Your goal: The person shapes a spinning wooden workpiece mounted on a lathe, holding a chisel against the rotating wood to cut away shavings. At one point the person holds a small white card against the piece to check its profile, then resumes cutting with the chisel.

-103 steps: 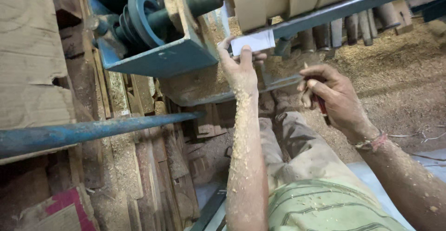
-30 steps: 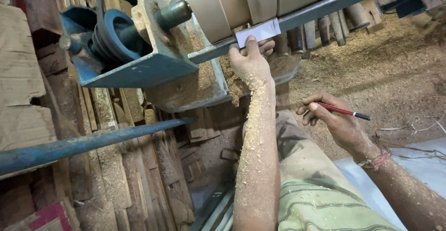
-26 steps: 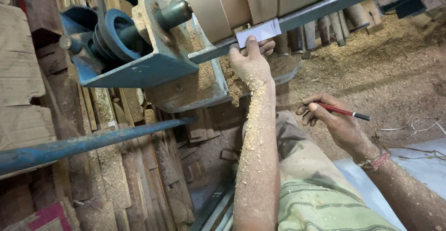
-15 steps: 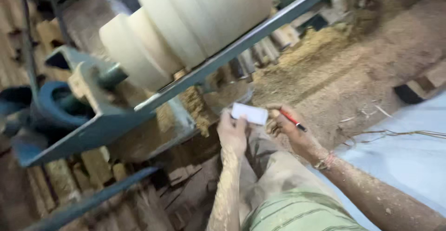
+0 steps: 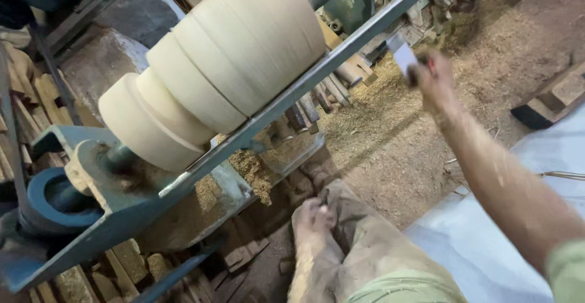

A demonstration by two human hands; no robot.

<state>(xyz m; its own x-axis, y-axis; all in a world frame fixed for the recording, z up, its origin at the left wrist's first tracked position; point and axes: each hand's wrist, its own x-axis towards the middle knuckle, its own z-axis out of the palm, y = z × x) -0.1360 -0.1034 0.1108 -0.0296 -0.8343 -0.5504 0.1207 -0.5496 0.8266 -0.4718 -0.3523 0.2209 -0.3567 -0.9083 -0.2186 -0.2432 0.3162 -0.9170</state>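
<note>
Two hands show, both the person's own. The right hand (image 5: 434, 77) is raised and stretched out toward the far end of the lathe, pinching one small white card (image 5: 404, 57) between thumb and fingers; the hand is blurred, and whether it also holds something thin and dark beside the card cannot be told. The card stands just beside the steel tool rest (image 5: 317, 81), near that bar's upper right end, its flat face turned toward the camera and its longer side running roughly up and down, tilted a little to the left. The left hand (image 5: 312, 218) lies low on the person's knee, on the beige trousers (image 5: 365, 254), fingers curled loosely inward and grasping nothing that can be seen. One pale wooden workpiece (image 5: 213, 65) is mounted on the lathe, turned into about five stepped rings, the narrowest at the lower left and the widest at the upper right; its long axis runs diagonally from lower left to upper right, parallel to the tool rest that passes just in front of it. One blue pulley wheel (image 5: 58, 202) sits at the lower left end of the blue lathe frame (image 5: 122, 218). Sawdust (image 5: 402, 132) covers the floor under the raised arm, and one pale sheet (image 5: 487, 248) lies at the lower right.
</note>
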